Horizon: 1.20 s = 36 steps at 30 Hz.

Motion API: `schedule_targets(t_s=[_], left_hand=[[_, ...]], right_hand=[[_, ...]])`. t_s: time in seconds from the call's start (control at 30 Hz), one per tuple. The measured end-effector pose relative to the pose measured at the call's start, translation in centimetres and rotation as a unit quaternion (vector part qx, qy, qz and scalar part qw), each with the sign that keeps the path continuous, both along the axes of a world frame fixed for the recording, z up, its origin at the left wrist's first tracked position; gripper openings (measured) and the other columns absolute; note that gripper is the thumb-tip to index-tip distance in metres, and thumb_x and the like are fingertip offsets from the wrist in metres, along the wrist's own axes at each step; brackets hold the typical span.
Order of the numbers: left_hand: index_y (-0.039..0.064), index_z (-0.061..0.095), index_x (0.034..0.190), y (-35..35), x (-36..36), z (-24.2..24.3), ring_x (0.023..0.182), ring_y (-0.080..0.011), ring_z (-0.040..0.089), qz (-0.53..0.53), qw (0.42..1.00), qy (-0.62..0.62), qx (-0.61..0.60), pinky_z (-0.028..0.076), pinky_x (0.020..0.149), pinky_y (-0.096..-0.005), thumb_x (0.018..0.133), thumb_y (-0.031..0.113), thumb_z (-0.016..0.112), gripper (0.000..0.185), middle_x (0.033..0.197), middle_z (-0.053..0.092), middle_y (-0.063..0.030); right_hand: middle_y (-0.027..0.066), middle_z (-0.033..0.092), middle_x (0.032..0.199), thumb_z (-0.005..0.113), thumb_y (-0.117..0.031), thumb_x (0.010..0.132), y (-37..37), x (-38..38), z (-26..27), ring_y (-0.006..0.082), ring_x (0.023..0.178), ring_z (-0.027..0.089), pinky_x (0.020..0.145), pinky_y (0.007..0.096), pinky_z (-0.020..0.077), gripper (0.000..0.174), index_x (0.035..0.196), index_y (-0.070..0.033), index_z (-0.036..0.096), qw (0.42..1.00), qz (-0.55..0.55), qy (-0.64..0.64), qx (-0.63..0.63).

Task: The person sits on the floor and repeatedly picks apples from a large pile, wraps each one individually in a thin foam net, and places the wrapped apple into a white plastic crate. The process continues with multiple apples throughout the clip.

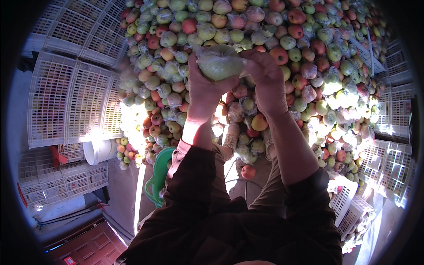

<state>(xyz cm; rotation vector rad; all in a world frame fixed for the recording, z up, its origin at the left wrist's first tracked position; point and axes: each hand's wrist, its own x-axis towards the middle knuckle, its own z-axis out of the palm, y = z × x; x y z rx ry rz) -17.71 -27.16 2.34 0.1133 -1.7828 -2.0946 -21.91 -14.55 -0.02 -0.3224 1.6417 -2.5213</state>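
My left hand [207,89] holds a pale green apple in a clear plastic bag [221,63], its thumb under the fruit and its fingers along the left side. To the right of the apple, the bent fingers of my right hand [265,73] pinch the edge of the plastic film. Beyond and below both hands spreads a large heap of red, green and yellow apples [298,49], many wrapped in clear plastic.
White plastic crates [49,99] of fruit are stacked at the left, with more crates [384,159] at the right. A white bucket [99,152] and a green plastic basket [162,169] stand left of my legs. One red apple [248,172] lies between my feet.
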Motion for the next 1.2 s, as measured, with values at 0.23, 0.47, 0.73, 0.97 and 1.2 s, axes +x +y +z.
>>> schedule_targets(t_s=[0.23, 0.47, 0.73, 0.97, 1.2], left_hand=[[0.002, 0.041, 0.121, -0.3, -0.3, -1.3, 0.097, -0.0283, 0.056, 0.095, 0.943, 0.037, -0.318, 0.048, 0.082, -0.0378, 0.054, 0.006, 0.08, 0.077, 0.108, 0.053, -0.0145], [0.004, 0.044, 0.12, 1.2, -0.4, -0.7, 0.098, -0.035, 0.052, 0.08, 0.898, 0.08, -0.425, 0.047, 0.08, -0.0413, 0.056, 0.005, 0.074, 0.07, 0.108, 0.051, -0.0166], [0.004, 0.042, 0.125, 0.8, -0.2, -0.7, 0.105, -0.0287, 0.057, 0.044, 0.922, 0.001, -0.386, 0.048, 0.088, -0.037, 0.058, 0.008, 0.082, 0.078, 0.114, 0.055, -0.016], [0.003, 0.037, 0.128, 0.5, 0.0, -1.1, 0.1, -0.0219, 0.058, -0.045, 0.995, -0.014, -0.09, 0.052, 0.083, -0.0314, 0.063, 0.002, 0.081, 0.079, 0.112, 0.056, -0.0119], [0.002, 0.036, 0.126, 0.9, 0.4, 0.1, 0.099, -0.0202, 0.059, -0.15, 0.941, -0.101, 0.285, 0.055, 0.074, -0.0291, 0.074, 0.0, 0.075, 0.065, 0.111, 0.056, -0.0128]], right_hand=[[0.0059, 0.06, 0.11, 0.061, -0.007, 0.088, 0.3, -0.5, 0.3, 0.0123, 0.097, 0.056, 0.084, 0.0271, 0.0463, 0.02, 0.107, -0.005, 0.056, 0.997, -0.032, 0.033, -0.063], [0.0103, 0.052, 0.121, 0.059, 0.003, 0.083, 0.5, -0.9, -0.7, 0.0143, 0.105, 0.055, 0.094, 0.0289, 0.0433, 0.019, 0.101, -0.003, 0.059, 0.953, -0.06, 0.257, 0.149], [0.0019, 0.063, 0.085, 0.057, -0.003, 0.09, 0.8, -0.6, 0.6, 0.0101, 0.08, 0.059, 0.077, 0.0232, 0.0465, 0.005, 0.095, -0.001, 0.059, 0.988, -0.03, -0.086, -0.127], [0.0073, 0.063, 0.093, 0.056, -0.004, 0.09, 1.3, -1.6, -0.6, 0.0154, 0.086, 0.06, 0.081, 0.0291, 0.0484, 0.007, 0.097, -0.001, 0.056, 0.947, 0.016, -0.156, -0.28], [0.0081, 0.062, 0.096, 0.057, -0.004, 0.09, 1.4, -1.5, -0.5, 0.0158, 0.087, 0.06, 0.08, 0.0296, 0.0499, 0.009, 0.098, -0.002, 0.054, 0.944, 0.035, -0.121, -0.306]])
